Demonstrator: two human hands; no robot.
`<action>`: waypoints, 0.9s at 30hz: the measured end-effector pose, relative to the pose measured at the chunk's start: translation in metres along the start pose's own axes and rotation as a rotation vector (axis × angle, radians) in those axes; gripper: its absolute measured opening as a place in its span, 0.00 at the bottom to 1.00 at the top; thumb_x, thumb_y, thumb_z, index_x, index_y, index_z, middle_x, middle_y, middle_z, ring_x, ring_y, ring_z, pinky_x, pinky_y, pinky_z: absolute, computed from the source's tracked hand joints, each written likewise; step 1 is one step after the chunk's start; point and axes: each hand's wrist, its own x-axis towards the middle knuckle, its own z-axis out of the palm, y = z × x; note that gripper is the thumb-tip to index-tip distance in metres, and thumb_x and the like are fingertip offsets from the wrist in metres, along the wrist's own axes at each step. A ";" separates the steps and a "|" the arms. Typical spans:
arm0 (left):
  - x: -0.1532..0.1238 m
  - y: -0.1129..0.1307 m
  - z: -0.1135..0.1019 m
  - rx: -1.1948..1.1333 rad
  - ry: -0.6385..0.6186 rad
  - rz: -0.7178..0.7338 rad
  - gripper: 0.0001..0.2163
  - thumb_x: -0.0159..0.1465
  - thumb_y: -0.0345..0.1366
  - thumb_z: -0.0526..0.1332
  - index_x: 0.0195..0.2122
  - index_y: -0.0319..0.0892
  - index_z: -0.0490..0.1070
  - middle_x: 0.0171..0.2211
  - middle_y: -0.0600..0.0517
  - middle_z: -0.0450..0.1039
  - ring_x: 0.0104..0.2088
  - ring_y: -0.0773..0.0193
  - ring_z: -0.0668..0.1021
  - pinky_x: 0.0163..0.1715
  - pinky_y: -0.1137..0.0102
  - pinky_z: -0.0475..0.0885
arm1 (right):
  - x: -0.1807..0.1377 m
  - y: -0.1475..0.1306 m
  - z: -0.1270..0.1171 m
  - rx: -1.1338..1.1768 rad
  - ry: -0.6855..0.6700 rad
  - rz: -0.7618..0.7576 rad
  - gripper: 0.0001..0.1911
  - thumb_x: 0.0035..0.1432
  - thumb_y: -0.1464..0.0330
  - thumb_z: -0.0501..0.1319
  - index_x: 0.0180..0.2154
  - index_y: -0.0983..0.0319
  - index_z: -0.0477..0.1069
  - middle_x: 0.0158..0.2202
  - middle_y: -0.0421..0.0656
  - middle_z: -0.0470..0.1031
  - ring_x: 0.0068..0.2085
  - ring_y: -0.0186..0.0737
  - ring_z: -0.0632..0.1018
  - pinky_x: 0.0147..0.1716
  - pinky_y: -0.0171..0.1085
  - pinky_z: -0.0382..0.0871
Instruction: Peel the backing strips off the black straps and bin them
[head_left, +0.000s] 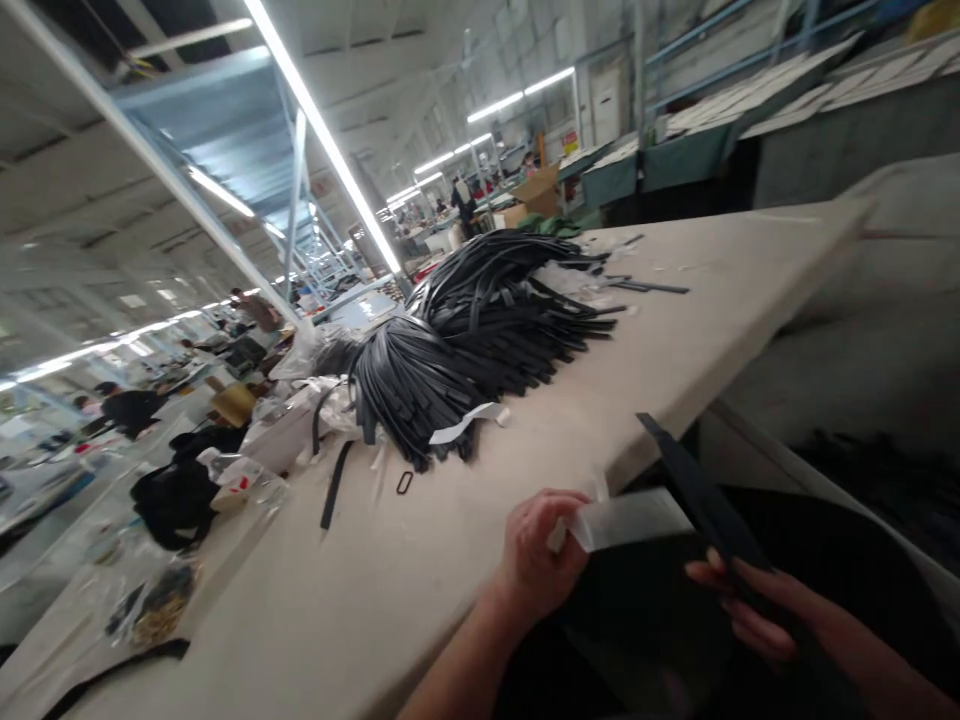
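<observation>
Head view: The left hand [536, 555] is positioned at the near edge of the table [420, 560], fingers curled and pinching one end of a white paper strip [634, 517]. The strip is extending to the right from the fingertips, lying just off the table edge over a dark surface in front of the person.

The right hand [757, 600] is sitting lower right, apart from the left hand. Its fingers are closing around the lower part of a black strap [686, 475], which is rising up and to the left at a tilt, its upper end reaching the table edge. The strap is crossing just beside the right end of the white paper strip; whether the two are touching cannot be determined.

A large pile of black straps [480, 330] is lying on the table, well beyond the hands. A white tag [465, 422] is resting against the near side of the pile. One loose strap [334, 485] and a small black loop [404, 482] are lying on the table surface near the pile. Clear plastic bags [300, 420] are bunching at the left of the pile. In the background, other people [127, 408] are working at tables on the left.
</observation>
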 end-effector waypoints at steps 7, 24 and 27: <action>-0.039 0.013 0.022 -0.266 -0.257 -0.134 0.21 0.69 0.50 0.47 0.41 0.41 0.74 0.43 0.43 0.76 0.45 0.56 0.78 0.47 0.62 0.71 | 0.018 -0.016 0.018 0.245 -0.018 0.005 0.20 0.40 0.57 0.77 0.29 0.63 0.76 0.22 0.41 0.73 0.20 0.32 0.69 0.19 0.27 0.66; -0.054 -0.007 0.072 -0.575 0.179 -0.764 0.14 0.54 0.37 0.69 0.40 0.44 0.70 0.42 0.51 0.75 0.32 0.68 0.77 0.34 0.72 0.72 | 0.024 -0.044 0.034 -0.388 0.071 -0.361 0.24 0.50 0.48 0.65 0.32 0.64 0.74 0.15 0.38 0.67 0.16 0.34 0.67 0.16 0.31 0.55; -0.062 -0.013 0.077 -0.715 0.093 -0.950 0.23 0.52 0.40 0.70 0.48 0.43 0.70 0.40 0.50 0.77 0.31 0.68 0.77 0.34 0.73 0.72 | 0.021 -0.048 0.027 -0.447 0.107 -0.416 0.21 0.53 0.50 0.63 0.31 0.63 0.73 0.15 0.38 0.68 0.17 0.35 0.68 0.17 0.32 0.57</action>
